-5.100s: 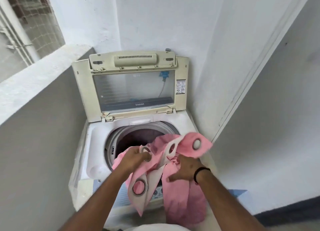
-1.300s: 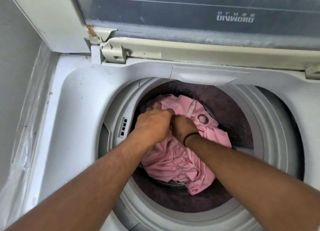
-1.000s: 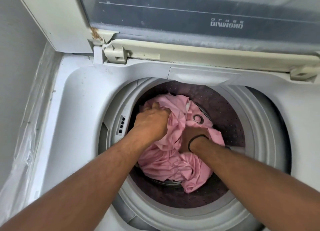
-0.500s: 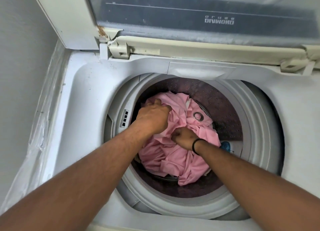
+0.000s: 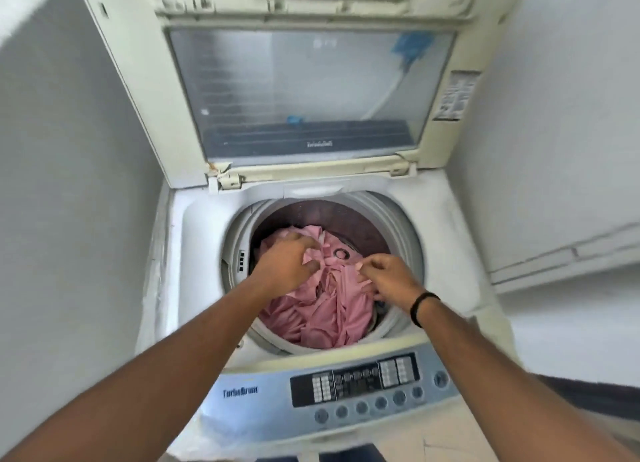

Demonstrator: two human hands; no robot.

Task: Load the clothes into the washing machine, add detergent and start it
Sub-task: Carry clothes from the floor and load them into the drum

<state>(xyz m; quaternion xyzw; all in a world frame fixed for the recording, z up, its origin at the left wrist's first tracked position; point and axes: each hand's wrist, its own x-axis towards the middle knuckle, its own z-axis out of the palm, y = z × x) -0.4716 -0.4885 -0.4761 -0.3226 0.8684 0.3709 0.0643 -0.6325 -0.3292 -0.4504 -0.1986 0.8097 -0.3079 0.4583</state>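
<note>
Pink cloth [image 5: 322, 309] lies bunched in the drum [image 5: 398, 226] of the washing machine [image 5: 194, 240], and both hands are at it.

Nearest the camera is the control panel [image 5: 346, 389] with its row of round buttons [image 5: 381, 402], which both forearms cross. A forearm dropping as the hands come out could press a button before detergent is in; I judge that risk small but real.

Beyond the panel, the near edge of the cloth rides high against the drum's front rim. If it is left proud there, a fold could hang over the rim and catch once the lid closes.

Further in, the right hand [image 5: 388, 278], with a dark band [image 5: 420, 307] on its wrist, has its fingers curled and seems to pinch a fold at the heap's right side. The left hand [image 5: 287, 267] sits on the upper left of the heap, with fabric bunched between thumb and fingers. If either hand comes away gripping the cloth, it would drag part of it back out. A metal eyelet ring [image 5: 342, 253] shows on the cloth between the two hands; such rings could snag on the drum's perforations.

Farthest back, the lid [image 5: 304, 91] stands raised. A knock could bring it down on the arms.
</note>
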